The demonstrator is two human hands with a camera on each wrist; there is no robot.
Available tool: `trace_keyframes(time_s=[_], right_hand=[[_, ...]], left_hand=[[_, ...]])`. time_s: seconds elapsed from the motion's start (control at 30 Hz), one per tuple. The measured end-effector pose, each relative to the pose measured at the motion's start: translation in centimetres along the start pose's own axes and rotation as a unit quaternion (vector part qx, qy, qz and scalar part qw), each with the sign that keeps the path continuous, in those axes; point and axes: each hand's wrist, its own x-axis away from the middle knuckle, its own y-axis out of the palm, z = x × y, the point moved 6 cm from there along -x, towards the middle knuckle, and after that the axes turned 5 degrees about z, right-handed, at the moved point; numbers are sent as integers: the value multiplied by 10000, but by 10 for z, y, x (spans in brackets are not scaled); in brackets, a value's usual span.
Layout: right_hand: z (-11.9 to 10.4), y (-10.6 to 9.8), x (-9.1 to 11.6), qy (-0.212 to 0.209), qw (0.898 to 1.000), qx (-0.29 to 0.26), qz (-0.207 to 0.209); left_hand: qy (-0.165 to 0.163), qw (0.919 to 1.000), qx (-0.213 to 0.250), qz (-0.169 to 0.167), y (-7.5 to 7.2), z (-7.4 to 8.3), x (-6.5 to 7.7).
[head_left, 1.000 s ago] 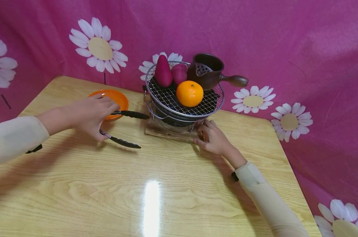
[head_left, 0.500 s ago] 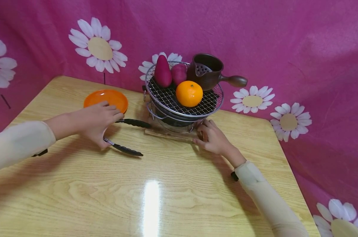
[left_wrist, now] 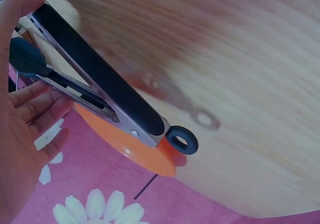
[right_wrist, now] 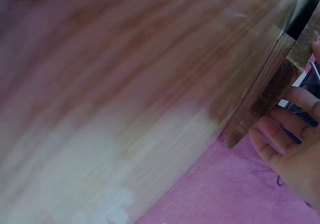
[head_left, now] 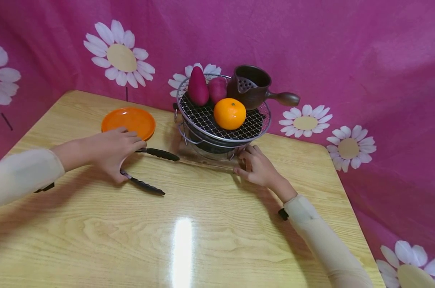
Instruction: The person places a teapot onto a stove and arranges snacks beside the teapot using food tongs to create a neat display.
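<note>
My left hand (head_left: pixel 111 152) holds a pair of tongs (left_wrist: pixel 95 64), thumb on one arm and fingers on the other. The two black scalloped tips (head_left: pixel 162 154) point right, spread apart, with nothing between them; the black ring end shows in the left wrist view. Just behind this hand lies an orange plate (head_left: pixel 131 117). My right hand (head_left: pixel 258 168) grips the right end of a wooden board (right_wrist: pixel 272 89) under a round tabletop grill (head_left: pixel 210 146). Resting on its mesh are a mandarin orange (head_left: pixel 229 114), a long purple-red sweet potato (head_left: pixel 198 87), a rounder purple one (head_left: pixel 217 90) and a brown side-handled teapot (head_left: pixel 251 88).
The wood-grain table (head_left: pixel 131 236) reaches toward me, with a bright light reflection on it. A pink cloth (head_left: pixel 311 48) with white daisies hangs close behind the table and grill. The teapot's handle (head_left: pixel 285 98) juts out past the grill's right rim.
My left hand and the tongs have come toward me, uncovering more of the orange plate, then drifted slightly left. My right hand stays at the board.
</note>
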Motion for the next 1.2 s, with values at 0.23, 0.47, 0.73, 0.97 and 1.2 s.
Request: trace_keyframes(time_s=[0.23,0.47,0.73,0.97,1.2], right_hand=[[0,1,2,-162,9998,149,31],[-1,3,7,-389,9979,512,26],[-5,1,7,-725,9953,601,235],[-4,3,8,-726,9949,657,237],[-5,5,10,-795,9923,946,121]], left_hand=[[-318,9992,50,-247,5,-3,8],[-538,9976,70,-431,7,-5,11],[-669,9961,21,-573,8,-7,10],[-752,9949,2,-668,9,-11,7],[-911,9917,-22,-909,10,-13,6]])
